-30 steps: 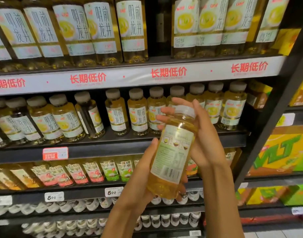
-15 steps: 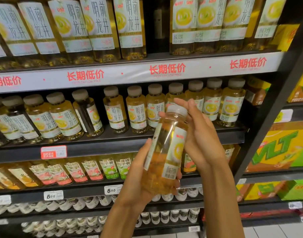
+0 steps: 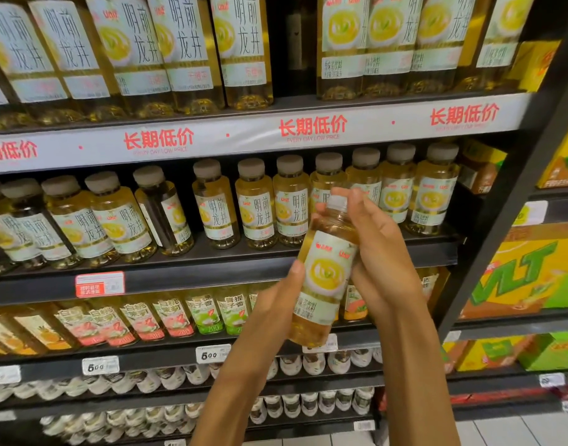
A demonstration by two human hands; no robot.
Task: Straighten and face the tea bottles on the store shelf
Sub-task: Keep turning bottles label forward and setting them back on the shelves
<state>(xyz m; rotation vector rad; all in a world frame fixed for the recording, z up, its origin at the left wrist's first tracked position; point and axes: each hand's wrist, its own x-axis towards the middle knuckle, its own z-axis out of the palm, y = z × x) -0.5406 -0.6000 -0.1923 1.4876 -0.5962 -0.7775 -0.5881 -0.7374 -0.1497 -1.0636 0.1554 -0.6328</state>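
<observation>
Tea bottle [image 3: 324, 275] — held in front of the shelf [image 3: 211, 275], tilted slightly, its front label with the yellow cup facing the camera. The left hand [image 3: 273, 304] grips the lower body, fingers wrapped behind and thumb on the label edge. The right hand [image 3: 379, 252] grasps the upper body and cap, fingers curled round it. Behind it, a row of bottles [image 3: 256, 204] stands on the middle shelf — one [image 3: 166, 210] turned sideways.
</observation>
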